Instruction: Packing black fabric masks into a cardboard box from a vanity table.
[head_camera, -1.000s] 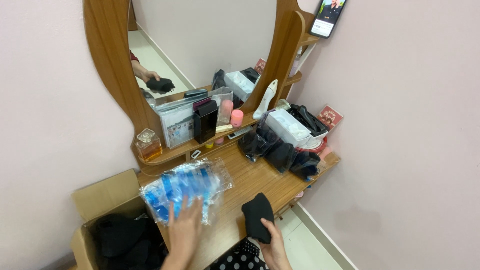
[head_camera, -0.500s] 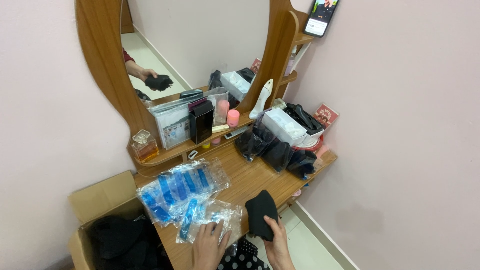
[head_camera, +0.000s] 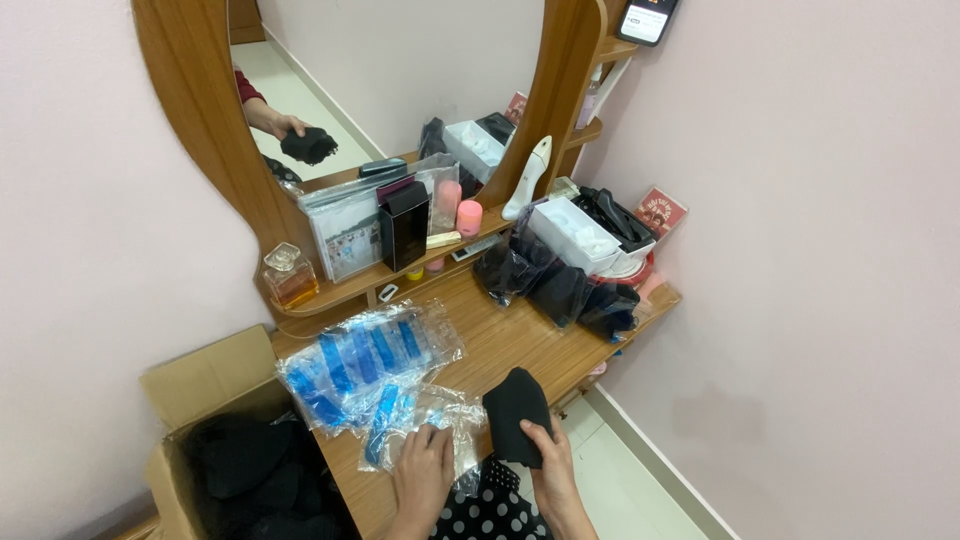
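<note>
We see our right hand (head_camera: 548, 468) gripping a folded black cloth (head_camera: 516, 414) by its lower edge, fingers wrapped around it, just above the near edge of the wooden table (head_camera: 520, 345). Our left hand (head_camera: 422, 478) lies flat, fingers spread, on a small clear bag (head_camera: 420, 420) with a blue piece inside, which rests on the table just beside the cloth. Behind that bag sits a larger clear pack (head_camera: 365, 358) of blue pieces, overlapping it slightly. To the left of the table stands an open cardboard box (head_camera: 200, 385) filled with dark fabric. Farther back on the table, dark bags (head_camera: 555, 285) cluster near a white box (head_camera: 575, 232). On the shelf under the mirror (head_camera: 400, 70) we find a perfume bottle (head_camera: 288, 277), a black box (head_camera: 404, 225) and a pink jar (head_camera: 469, 217) (the mirror also shows a hand holding dark cloth).
</note>
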